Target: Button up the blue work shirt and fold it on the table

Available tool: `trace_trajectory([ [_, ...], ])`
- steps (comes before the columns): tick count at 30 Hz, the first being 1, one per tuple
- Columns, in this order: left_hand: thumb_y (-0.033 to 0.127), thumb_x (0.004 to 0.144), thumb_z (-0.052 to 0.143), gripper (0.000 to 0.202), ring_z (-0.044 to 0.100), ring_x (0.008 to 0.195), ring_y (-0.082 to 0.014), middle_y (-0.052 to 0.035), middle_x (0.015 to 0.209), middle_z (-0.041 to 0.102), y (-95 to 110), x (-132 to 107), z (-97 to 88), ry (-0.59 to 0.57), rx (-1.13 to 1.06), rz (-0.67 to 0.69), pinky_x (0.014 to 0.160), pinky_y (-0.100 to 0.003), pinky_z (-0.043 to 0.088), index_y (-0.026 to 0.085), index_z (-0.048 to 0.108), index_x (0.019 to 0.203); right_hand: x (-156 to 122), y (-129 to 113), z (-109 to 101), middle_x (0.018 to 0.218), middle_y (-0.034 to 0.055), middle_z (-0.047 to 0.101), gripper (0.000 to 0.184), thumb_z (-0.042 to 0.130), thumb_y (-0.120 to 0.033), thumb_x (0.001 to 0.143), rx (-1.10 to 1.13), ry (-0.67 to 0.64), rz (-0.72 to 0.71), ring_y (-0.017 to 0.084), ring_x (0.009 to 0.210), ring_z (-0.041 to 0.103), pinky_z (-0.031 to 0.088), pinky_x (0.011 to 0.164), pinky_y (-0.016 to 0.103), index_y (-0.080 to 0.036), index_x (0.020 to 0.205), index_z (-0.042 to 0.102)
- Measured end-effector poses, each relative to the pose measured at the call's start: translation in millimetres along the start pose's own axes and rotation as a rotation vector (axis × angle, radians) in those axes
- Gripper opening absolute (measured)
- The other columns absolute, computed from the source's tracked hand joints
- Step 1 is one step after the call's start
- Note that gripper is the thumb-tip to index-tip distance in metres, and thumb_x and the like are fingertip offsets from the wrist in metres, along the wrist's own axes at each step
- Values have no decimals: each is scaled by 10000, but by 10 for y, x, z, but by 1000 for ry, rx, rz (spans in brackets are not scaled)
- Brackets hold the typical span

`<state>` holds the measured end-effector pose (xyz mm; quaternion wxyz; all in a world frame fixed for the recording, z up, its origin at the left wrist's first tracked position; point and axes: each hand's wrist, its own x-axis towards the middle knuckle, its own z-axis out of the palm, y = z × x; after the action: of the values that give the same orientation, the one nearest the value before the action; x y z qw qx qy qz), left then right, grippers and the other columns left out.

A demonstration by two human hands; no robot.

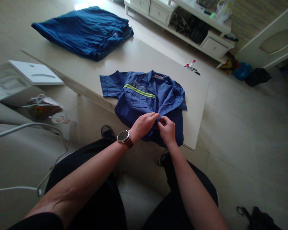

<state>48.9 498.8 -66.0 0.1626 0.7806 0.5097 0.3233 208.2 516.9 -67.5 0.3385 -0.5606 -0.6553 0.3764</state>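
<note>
The shirt lies on the counter, front up, collar toward the far side, its lower part hanging over the near edge. One sleeve is spread out to the left; the cloth on the right is more rumpled. The collar and upper front lie open, with a yellow stripe and a pocket showing on the left half.

As far as this shows, the shirt is laid out but its front looks only partly dealt with: the two halves come together at the hands, while the neck above stands open. The right half has yet to be smoothed, and nothing of the shirt is folded into a neat shape.

The left hand reaches in over the front, its fingers drawn together and gripping the cloth at the middle. The right hand is just beside it, thumb and forefinger closed in a pinch on the same front edge. The fingertips are small and partly hidden, so whether a button is between them I cannot tell.

A watch is on the left wrist. Farther out, folded jeans lie on the counter's far left part, well apart from the shirt. Beyond the counter stands a white cabinet.
</note>
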Motion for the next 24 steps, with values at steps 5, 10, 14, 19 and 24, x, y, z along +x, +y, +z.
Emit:
trace_trajectory([
  [5, 70, 874, 595, 183, 643, 809, -147, -14, 899, 666, 11, 16, 78, 103, -265, -138, 761, -257, 515, 200, 595, 1004, -8, 1, 5, 777, 13, 591, 69, 536, -257, 817, -174, 45, -169, 185, 731, 551, 431, 695, 317, -230, 755, 544],
  [10, 80, 766, 711, 303, 675, 790, -127, 23, 847, 663, 24, 41, 157, 183, -608, -351, 728, -230, 555, 203, 582, 1011, -19, 1, 8, 791, 9, 560, 64, 543, -222, 826, -160, 60, -203, 189, 741, 547, 417, 693, 321, -234, 768, 520],
  [14, 62, 784, 665, 261, 686, 785, -120, 17, 840, 665, 34, 51, 161, 214, -743, -451, 726, -229, 566, 200, 563, 980, -17, -18, 18, 841, 23, 583, 61, 575, -245, 865, -108, 51, -176, 195, 768, 566, 459, 720, 326, -236, 813, 543],
  [19, 41, 740, 654, 296, 675, 760, -107, 24, 828, 665, 15, 62, 169, 276, -806, -507, 716, -218, 548, 208, 521, 945, -12, -41, 39, 853, 26, 593, 78, 584, -284, 890, -88, 46, -149, 200, 780, 568, 478, 745, 334, -239, 837, 550],
  [24, 28, 695, 637, 324, 679, 721, -114, 30, 781, 672, -25, 87, 208, 315, -934, -577, 673, -214, 530, 204, 503, 931, -4, -51, 29, 854, 21, 574, 104, 585, -308, 901, -41, 56, -154, 193, 784, 561, 462, 738, 327, -235, 830, 565],
])
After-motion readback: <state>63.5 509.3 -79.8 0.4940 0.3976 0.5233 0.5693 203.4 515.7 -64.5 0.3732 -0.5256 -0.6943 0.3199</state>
